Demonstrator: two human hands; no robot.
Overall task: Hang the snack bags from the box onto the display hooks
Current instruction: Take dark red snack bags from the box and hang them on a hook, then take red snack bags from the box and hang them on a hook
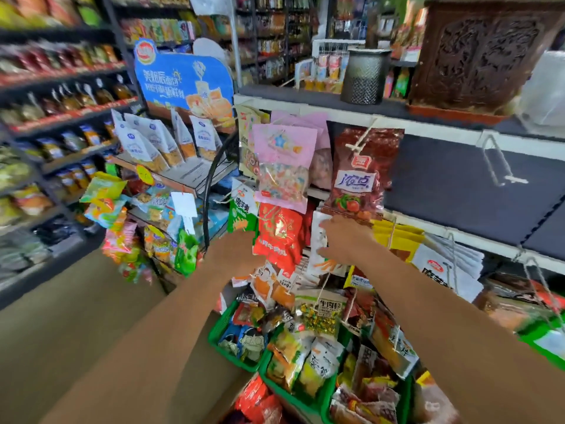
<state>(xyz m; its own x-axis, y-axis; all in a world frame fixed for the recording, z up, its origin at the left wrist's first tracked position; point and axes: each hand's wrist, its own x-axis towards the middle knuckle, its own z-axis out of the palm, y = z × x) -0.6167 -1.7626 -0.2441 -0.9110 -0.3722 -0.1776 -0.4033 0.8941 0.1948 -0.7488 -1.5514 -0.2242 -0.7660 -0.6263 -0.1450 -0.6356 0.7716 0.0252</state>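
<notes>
Reaching into the hanging display, the person's right hand (347,240) holds a white snack bag (318,237), fingers on its upper part and thumb lower down. The bag hangs upright against the rack, long axis vertical, top edge pointing up at the shelf, tucked just beside a red bag (278,237) and under a dark red bag (357,172) on its hook. The left hand (237,255) is at the red bag's lower left edge; its fingers are hidden behind the bag, so I cannot tell whether they grip.

Below the arms sit green baskets (223,319), packed with mixed snack packets standing and leaning in every direction. A pink bag (284,166) hangs above the red one, crowding the space around the hands, and yellow bags (397,240) hang just right of the right wrist. Farther right a wire hook (501,166) juts from the dark back panel. On the shelf above stands a mesh bin (363,76), and a blue sign (183,81) tops the stand at left.
</notes>
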